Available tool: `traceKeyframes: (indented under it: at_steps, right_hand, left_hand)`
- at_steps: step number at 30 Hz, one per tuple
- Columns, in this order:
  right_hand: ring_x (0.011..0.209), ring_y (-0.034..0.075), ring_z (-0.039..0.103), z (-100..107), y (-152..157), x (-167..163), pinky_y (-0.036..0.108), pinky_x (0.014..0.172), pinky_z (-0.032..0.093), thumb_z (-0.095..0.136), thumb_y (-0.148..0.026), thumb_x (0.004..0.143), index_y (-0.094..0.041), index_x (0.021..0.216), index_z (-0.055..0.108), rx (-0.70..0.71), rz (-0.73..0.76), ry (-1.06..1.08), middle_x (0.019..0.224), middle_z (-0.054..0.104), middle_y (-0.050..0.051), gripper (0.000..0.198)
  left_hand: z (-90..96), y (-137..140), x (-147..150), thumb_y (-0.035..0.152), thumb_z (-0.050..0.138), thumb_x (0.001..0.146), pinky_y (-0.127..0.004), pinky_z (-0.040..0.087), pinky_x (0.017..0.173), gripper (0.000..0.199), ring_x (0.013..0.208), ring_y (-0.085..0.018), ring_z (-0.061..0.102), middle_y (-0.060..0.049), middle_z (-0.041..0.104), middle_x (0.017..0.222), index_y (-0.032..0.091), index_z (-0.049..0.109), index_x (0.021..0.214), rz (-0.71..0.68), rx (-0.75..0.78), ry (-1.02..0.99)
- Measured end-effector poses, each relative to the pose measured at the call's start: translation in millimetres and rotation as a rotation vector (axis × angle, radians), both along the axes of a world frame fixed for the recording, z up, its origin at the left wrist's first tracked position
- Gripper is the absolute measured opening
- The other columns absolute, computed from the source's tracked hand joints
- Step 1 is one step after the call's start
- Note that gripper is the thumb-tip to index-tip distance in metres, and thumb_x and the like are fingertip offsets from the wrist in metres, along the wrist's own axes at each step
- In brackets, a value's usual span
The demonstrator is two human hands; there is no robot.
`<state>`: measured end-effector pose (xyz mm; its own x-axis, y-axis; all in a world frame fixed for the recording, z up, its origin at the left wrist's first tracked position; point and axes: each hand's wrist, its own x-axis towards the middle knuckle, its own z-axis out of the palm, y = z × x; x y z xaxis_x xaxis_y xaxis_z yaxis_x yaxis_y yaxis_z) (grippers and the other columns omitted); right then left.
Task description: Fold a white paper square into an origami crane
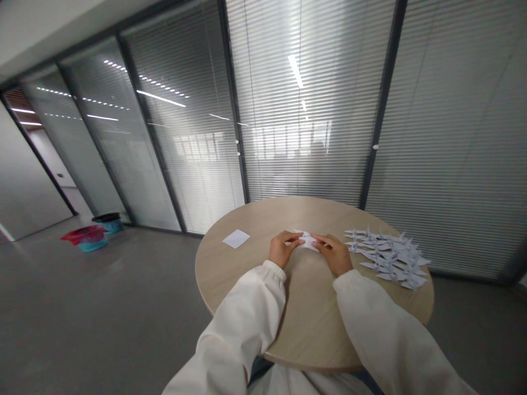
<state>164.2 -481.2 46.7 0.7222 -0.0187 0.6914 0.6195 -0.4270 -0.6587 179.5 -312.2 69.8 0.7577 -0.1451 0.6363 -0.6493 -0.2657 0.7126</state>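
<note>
Between my two hands is a small piece of white folded paper [307, 240], over the far middle of the round table. My left hand [284, 247] pinches its left side with thumb and fingers. On the opposite side, my right hand [332, 252] grips the paper the same way. The fingertips cover part of the folds, so the exact shape cannot be made out. To the right lie many folded white paper cranes [389, 257], set close together in rows. A flat white square sheet of paper [236, 238] rests on the left of the table.
The round wooden table [313, 329] reaches close to my body. Behind it stands a glass partition with blinds [304, 164] and dark frames. On the floor at left are a bin with a red liner [88, 238] and another with a black liner [109, 221].
</note>
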Motion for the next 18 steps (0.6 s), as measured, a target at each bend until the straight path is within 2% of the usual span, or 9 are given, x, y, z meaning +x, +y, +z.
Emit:
traceKeyframes:
  at_steps: [4, 12, 15, 18]
  right_hand:
    - [0.068, 0.015, 0.055, 2.7, 1.4, -2.6, 0.027, 0.061, 0.045, 0.051, -0.038, 0.077, -0.023, 0.095, 0.064, -0.060, -0.044, -0.056, 0.080, 0.061, 0.004, 0.027]
    - [0.077, 0.017, 0.053, 0.6, 2.6, -1.3, 0.028, 0.060, 0.047, 0.052, -0.040, 0.077, -0.024, 0.088, 0.066, -0.094, -0.137, -0.090, 0.082, 0.056, 0.005, 0.024]
    - [0.087, 0.019, 0.052, 1.9, 2.1, -1.2, 0.030, 0.070, 0.047, 0.053, -0.040, 0.076, -0.024, 0.086, 0.066, -0.105, -0.170, -0.123, 0.091, 0.054, 0.006, 0.023]
    - [0.087, 0.018, 0.053, 2.9, 2.0, -1.5, 0.033, 0.079, 0.044, 0.051, -0.036, 0.078, -0.022, 0.086, 0.065, -0.119, -0.126, -0.152, 0.090, 0.057, 0.005, 0.021]
  left_hand:
    - [1.9, 1.3, -2.1, 0.035, 0.060, 0.069, -0.026, 0.045, 0.070, 0.021, 0.072, -0.014, 0.058, -0.006, 0.065, 0.078, 0.019, 0.068, 0.079, 0.030, 0.039, -0.057]
    - [2.5, 2.8, -2.4, 0.035, 0.058, 0.071, -0.027, 0.042, 0.073, 0.019, 0.075, -0.015, 0.055, -0.005, 0.064, 0.075, 0.021, 0.069, 0.079, 0.072, 0.134, -0.137]
    - [1.7, 2.7, -1.6, 0.036, 0.059, 0.071, -0.028, 0.041, 0.074, 0.020, 0.077, -0.015, 0.053, -0.005, 0.062, 0.075, 0.022, 0.068, 0.081, 0.106, 0.169, -0.164]
    - [0.7, 1.7, -1.0, 0.036, 0.060, 0.069, -0.030, 0.040, 0.078, 0.020, 0.082, -0.016, 0.052, -0.005, 0.059, 0.079, 0.022, 0.068, 0.080, 0.140, 0.165, -0.197]
